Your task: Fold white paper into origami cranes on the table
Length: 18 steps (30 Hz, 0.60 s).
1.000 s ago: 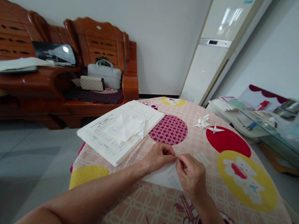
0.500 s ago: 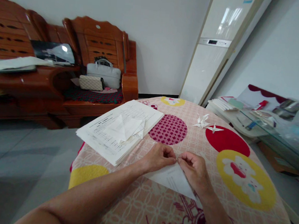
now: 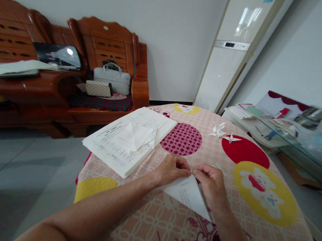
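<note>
A white sheet of paper point(image 3: 188, 194), folded into a triangle, lies on the patterned tablecloth point(image 3: 169, 225) in front of me. My left hand point(image 3: 171, 169) pinches the paper's top corner from the left. My right hand point(image 3: 211, 185) pinches the same corner from the right, fingers curled, and its wrist lies over the sheet's right edge. The fingertips of both hands almost meet at that corner.
A stack of printed sheets point(image 3: 128, 138) with folded papers on top lies at the table's left. Two small white paper cranes point(image 3: 223, 132) sit farther back. Wooden armchairs point(image 3: 106, 68) with bags stand behind; a glass table point(image 3: 285, 137) with clutter is to the right.
The paper has gone from a wider sheet under my hands to a folded triangle whose lower tip points toward me. My right hand shifted slightly right and down along the fold.
</note>
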{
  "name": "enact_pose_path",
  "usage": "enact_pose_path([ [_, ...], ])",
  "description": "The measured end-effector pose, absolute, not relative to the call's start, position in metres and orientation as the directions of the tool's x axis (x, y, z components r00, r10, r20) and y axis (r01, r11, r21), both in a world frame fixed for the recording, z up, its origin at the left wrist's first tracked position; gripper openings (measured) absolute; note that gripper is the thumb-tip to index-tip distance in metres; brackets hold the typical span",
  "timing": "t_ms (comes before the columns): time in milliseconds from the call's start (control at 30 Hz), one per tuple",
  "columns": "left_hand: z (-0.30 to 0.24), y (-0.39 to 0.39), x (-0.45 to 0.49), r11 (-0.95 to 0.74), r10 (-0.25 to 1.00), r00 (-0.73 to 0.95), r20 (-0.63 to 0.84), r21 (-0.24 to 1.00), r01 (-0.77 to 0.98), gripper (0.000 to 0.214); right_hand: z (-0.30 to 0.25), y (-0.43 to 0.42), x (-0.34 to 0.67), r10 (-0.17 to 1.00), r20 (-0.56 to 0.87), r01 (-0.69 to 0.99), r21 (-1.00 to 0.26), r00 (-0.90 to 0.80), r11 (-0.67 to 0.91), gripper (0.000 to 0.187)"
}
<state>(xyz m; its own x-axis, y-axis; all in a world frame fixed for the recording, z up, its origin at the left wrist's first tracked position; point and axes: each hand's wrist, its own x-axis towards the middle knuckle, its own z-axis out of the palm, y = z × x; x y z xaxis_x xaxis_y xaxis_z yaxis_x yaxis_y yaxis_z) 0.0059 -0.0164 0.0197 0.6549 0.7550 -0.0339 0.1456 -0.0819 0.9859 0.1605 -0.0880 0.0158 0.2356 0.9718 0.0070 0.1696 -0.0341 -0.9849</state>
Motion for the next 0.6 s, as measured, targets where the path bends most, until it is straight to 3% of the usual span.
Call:
enact_pose_path([
  [333,0.0187,-0.0166,0.0062,-0.101,0.768,0.64,-0.031,0.98,0.169,0.015,0.0143,-0.0874,0.156,0.954,-0.03,0.103,-0.993,0.3,-0.064,0.017],
  [600,0.0161,-0.0133,0.0056,-0.13,0.737,0.675,-0.031,0.974,0.187,0.022,0.0127,-0.0881,0.1579,0.956,-0.001,0.145,-0.988,0.292,-0.046,0.019],
])
